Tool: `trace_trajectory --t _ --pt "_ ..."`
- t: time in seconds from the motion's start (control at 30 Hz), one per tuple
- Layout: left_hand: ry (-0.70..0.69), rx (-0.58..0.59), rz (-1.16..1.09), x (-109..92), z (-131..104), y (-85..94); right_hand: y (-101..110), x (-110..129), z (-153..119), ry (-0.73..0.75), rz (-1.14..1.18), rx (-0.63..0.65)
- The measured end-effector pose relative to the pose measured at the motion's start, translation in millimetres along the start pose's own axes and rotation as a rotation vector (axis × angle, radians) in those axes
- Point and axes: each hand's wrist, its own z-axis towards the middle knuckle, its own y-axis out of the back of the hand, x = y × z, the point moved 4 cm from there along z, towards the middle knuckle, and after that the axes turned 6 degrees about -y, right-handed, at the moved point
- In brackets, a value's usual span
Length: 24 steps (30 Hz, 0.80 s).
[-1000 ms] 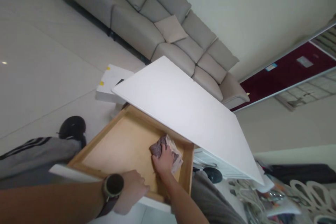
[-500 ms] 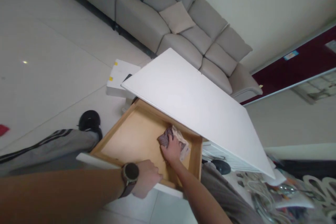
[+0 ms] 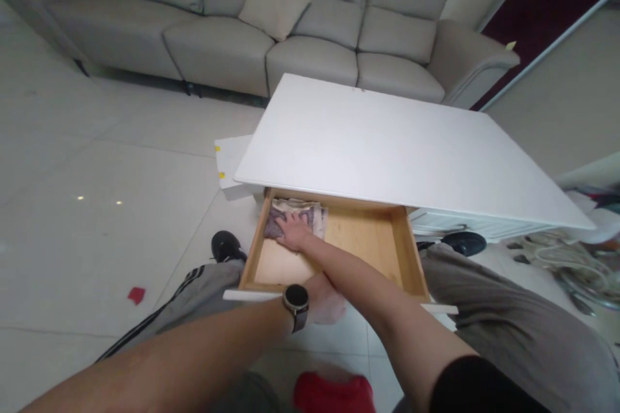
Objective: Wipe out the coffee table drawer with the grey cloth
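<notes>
Resting right hand point(image 3: 294, 230) on patterned cloth point(image 3: 272, 226), with fingers spread wide. Seeing cloth bunched at left rear of open wooden drawer point(image 3: 363, 239), just below white surface point(image 3: 387, 148). Holding left hand point(image 3: 327, 300) at drawer's front edge, below right forearm point(image 3: 351, 268), with fingers curled; can't tell grip. Spotting white box point(image 3: 232, 161) on floor point(image 3: 145, 168), left of drawer.

Left of the drawer point(image 3: 365, 239), the desk point(image 3: 387, 148) partly hides a white box point(image 3: 232, 155). Below the drawer, a red object point(image 3: 334, 395) is cut off.
</notes>
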Motion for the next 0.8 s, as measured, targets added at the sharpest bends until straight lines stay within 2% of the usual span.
trace_trajectory --t 0.03,0.1,0.2,0.3,0.4,0.5,0.6,0.7,0.8 --pt "-0.069 -0.011 0.014 -2 0 -0.8 0 7 5 0.048 0.001 0.008" --pt "-0.120 -0.022 0.011 -4 0 0.9 2 8 8 0.098 -0.001 0.006" --pt "-0.036 0.071 0.047 -6 2 7.4 9 -18 -1 0.068 -0.001 -0.017" --pt "0.014 0.147 0.087 -10 3 15.4 16 -60 -24 0.004 -0.016 -0.016" --pt "0.020 0.184 0.137 -11 4 18.1 20 -112 -58 -0.096 -0.031 0.026" --pt "0.032 0.224 0.181 -8 5 15.7 21 -171 -103 -0.260 -0.059 0.055" --pt "0.060 0.239 0.209 -9 5 13.9 19 -222 -146 -0.491 -0.108 0.025" --pt "0.118 0.230 0.223 -18 0 13.2 11 -240 -166 -0.519 -0.142 0.012" --pt "0.181 0.203 0.238 -36 -7 11.8 2 -236 -165 -0.524 -0.134 -0.007"
